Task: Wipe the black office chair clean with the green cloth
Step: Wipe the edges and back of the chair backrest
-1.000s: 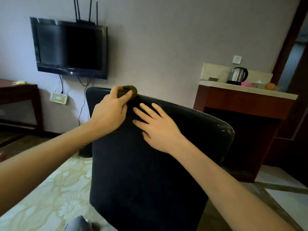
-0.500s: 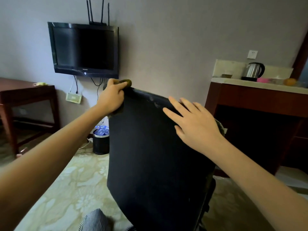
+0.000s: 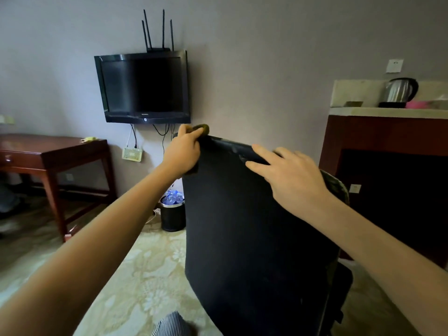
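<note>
The left hand [image 3: 181, 152] is clutching the green cloth [image 3: 203, 129] against the 11 o'clock corner of the black office chair [image 3: 254, 234], on its backrest. The right hand [image 3: 291, 177], fingers straight and relaxed, is resting on the top edge toward 1 o'clock.

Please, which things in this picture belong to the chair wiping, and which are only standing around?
For the job: black padded office chair; crumpled green cloth, gripped by the left hand at the chair's top corner; right hand, resting flat on the backrest.
Just lying about: black wall-mounted television; steel electric kettle; black round waste bin; dark red wooden table.
</note>
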Tool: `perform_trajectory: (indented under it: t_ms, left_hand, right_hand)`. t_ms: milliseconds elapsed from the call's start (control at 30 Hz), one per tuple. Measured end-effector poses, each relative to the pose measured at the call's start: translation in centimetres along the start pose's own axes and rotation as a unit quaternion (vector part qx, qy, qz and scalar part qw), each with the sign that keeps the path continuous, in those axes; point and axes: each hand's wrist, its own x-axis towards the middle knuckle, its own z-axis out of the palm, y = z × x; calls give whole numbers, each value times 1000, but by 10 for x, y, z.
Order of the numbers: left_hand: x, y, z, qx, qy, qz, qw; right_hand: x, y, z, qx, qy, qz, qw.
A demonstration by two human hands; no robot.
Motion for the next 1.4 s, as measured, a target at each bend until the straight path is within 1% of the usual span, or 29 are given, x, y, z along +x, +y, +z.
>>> perform_trajectory:
  t_ms: [100,267,333,400,467,533,633,767,833,900,967,1033,1133,1267,1333,1400]
  left_hand:
    - [6,-6,3,-22,-16,-22,999]
    - [8,-7,7,-68,-9,-40,997]
    - [7,-7,8,-79,-5,-19,997]
    - [5,-7,8,-100,-3,20,995]
    - [6,-11,9,-111,-4,51,993]
    - [11,-18,11,-107,-8,64,992]
    - [28,-33,13,-97,-12,49,994]
    - [47,-55,14,-98,-55,26,993]
    - [56,-65,12,-111,-77,20,991]
    - [62,-69,9,-120,-101,20,987]
    - [71,-73,6,-118,-124,27,985]
    - [76,-79,2,-123,-139,36,982]
    - [75,-81,-7,-126,-178,78,973]
    - [68,-79,-21,-125,-233,131,955]
    - [74,-77,-28,-92,-258,136,952]
    - [82,-75,-26,-44,-263,116,957]
  right_hand:
    - [11,-11,-2,-4,-20,-2,1000]
    - [23,-30,0,-29,-17,5,999]
    - [30,-35,0,-36,-28,10,999]
    - [36,-40,1,-43,-40,16,998]
    - [44,-46,2,-46,-58,18,997]
    - [52,-53,2,-51,-81,20,995]
    - [68,-65,4,-56,-111,26,992]
    - [92,-81,9,-53,-177,21,983]
    - [105,-83,9,-19,-194,16,981]
    - [114,-77,10,35,-172,1,984]
    - [121,-68,14,114,-152,-14,982]
    - [125,-62,19,197,-149,-17,969]
    - [132,-57,23,274,-170,-4,947]
    - [134,-55,22,342,-211,9,916]
    - [132,-55,21,359,-218,19,907]
    - [132,-55,22,371,-212,31,904]
